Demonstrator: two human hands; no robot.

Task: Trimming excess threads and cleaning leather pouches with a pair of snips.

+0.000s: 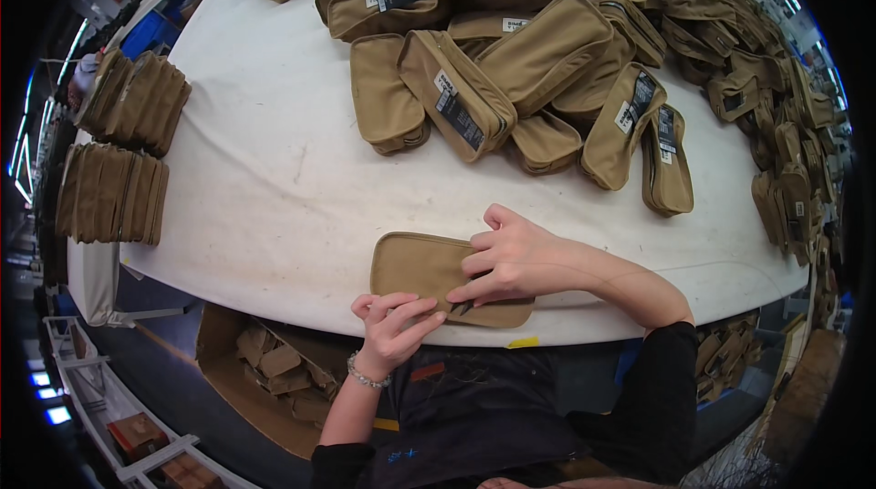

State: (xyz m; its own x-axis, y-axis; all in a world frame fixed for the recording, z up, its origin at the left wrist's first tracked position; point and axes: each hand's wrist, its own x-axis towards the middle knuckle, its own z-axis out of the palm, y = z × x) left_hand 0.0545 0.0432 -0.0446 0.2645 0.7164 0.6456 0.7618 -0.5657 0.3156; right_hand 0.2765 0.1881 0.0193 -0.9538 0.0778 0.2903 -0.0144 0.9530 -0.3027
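Note:
A flat tan fabric pouch (420, 261) with a stitched rim lies on the white table in front of me. My left hand (394, 329) has its fingers bent together at the pouch's near edge, pinching the cloth there. My right hand (511, 261) rests over the pouch's right half with its fingers curled. Under its fingertips, close to the left fingers, pokes out a small dark pointed tool (464, 307); too little of it shows to tell its kind.
Tan zipped pouches (547, 42), several with dark tags, heap up at the far side and right. Two stacks of pouches (111, 192) stand at the left edge. Below the white table (265, 161) sits a cardboard box (219, 352) of tan pieces. Yellow tape (523, 342) marks the near edge.

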